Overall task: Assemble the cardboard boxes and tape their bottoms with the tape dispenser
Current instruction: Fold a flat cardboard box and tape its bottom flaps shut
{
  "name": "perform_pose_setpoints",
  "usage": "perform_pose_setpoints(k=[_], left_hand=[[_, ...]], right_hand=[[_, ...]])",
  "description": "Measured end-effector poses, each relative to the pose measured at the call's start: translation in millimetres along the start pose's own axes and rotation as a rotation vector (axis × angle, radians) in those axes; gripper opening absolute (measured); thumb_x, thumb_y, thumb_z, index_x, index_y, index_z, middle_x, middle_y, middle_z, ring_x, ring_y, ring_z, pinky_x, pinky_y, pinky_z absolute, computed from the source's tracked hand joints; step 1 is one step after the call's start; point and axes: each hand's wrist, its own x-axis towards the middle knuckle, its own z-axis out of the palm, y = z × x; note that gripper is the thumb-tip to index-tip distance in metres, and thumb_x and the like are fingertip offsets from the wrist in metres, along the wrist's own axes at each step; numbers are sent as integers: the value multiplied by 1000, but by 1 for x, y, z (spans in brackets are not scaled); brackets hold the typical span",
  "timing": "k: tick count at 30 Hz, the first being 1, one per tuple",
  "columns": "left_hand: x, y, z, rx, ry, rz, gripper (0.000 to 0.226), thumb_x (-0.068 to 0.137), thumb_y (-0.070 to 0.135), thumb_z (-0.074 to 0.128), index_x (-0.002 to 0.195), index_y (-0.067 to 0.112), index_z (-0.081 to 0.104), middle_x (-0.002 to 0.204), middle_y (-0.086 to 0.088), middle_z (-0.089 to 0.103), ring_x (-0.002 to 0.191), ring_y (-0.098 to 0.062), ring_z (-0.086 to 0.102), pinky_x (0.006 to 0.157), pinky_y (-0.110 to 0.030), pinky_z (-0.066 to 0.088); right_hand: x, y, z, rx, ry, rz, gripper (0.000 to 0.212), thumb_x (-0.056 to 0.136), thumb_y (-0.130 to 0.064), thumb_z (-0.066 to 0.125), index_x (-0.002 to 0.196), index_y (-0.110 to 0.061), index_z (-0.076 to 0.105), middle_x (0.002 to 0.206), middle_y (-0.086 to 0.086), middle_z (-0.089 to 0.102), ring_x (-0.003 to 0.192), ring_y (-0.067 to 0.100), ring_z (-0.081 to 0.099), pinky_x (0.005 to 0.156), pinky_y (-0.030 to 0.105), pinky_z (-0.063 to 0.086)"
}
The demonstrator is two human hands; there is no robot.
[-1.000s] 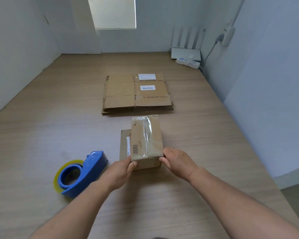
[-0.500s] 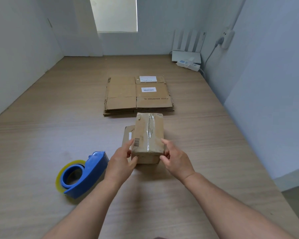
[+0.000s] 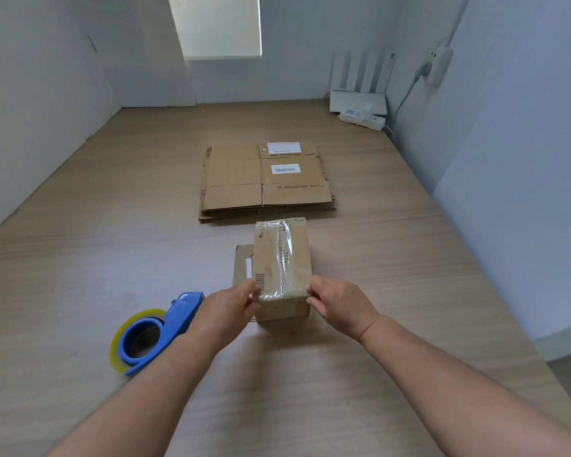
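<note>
A small assembled cardboard box (image 3: pixel 282 258) stands on the wooden table, its upward face sealed with a strip of clear tape along the seam. A loose flap sticks out at its left. My left hand (image 3: pixel 228 308) pinches the box's near left corner, and my right hand (image 3: pixel 340 303) pinches the near right corner. The blue tape dispenser (image 3: pixel 155 334) with its yellowish roll lies on the table to the left of my left hand, untouched. A stack of flattened cardboard boxes (image 3: pixel 264 181) lies farther back.
The wooden table (image 3: pixel 80 258) is walled in on the left, back and right. A white router (image 3: pixel 358 102) and a power strip (image 3: pixel 361 118) sit in the far right corner, with a cable running up to a wall socket (image 3: pixel 439 62).
Both hands slid from the box's sides back to its near top corners. The box stayed roughly in place.
</note>
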Motion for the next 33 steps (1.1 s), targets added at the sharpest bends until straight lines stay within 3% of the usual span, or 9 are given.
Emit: perform_pose_setpoints(k=[8,12,14,17,21,25,29,31,33], left_hand=[[-9,-2,18,-72,165,-17,20,96,26,54,95,6,53,96,-15,71,72,-35,62,56,-32,41],[-13,4,20,-130,175,-113,17,96,31,53,95,15,49,98,-9,71,78,-27,64,59,-27,40],[-12,7,12,-185,106,-160,23,93,41,55,109,26,46,111,3,68,92,-15,65,68,-23,48],[-6,9,-1,-261,8,-242,67,87,58,55,143,31,30,125,10,57,101,-6,58,81,-30,55],[9,17,-12,-503,40,-349,69,91,58,44,148,25,27,141,0,49,115,-16,55,93,-37,51],[23,28,-17,-755,-41,-383,62,95,55,33,148,23,31,149,-2,40,134,-22,40,110,-43,37],[25,33,-21,-699,-97,-382,63,96,58,25,146,22,34,146,-3,43,130,-22,43,107,-39,38],[24,34,-23,-644,-148,-421,68,94,62,20,144,19,36,140,-9,46,117,-24,51,95,-36,47],[20,40,-25,-608,-221,-454,73,92,65,17,142,16,40,131,-13,52,101,-22,55,78,-29,52]], right_hand=[[0,5,15,-167,258,-207,16,79,-14,47,76,-20,32,56,3,48,44,24,47,35,25,35],[-5,7,21,-180,227,-171,8,82,-24,47,78,-19,43,61,1,52,49,24,52,37,25,38],[-5,3,14,-125,170,-40,26,82,-42,48,79,-17,54,61,-4,56,51,21,57,39,23,40],[6,-10,-5,71,164,328,56,81,-64,39,103,-17,60,69,-6,59,68,19,62,55,27,42],[32,-7,-15,316,74,671,47,95,-50,44,125,-14,51,107,0,58,104,20,56,80,31,42],[47,-6,-7,551,-118,731,36,97,-49,40,110,-18,53,110,1,59,106,23,55,83,31,39],[43,-1,-8,494,-117,868,69,88,-72,27,104,-14,61,103,2,65,97,25,60,82,34,47],[40,2,-13,489,-149,909,81,82,-80,17,86,-13,63,89,7,66,85,27,62,80,42,53],[37,-2,-18,513,-196,927,90,80,-82,14,90,-11,69,92,10,69,86,28,64,82,44,55]])
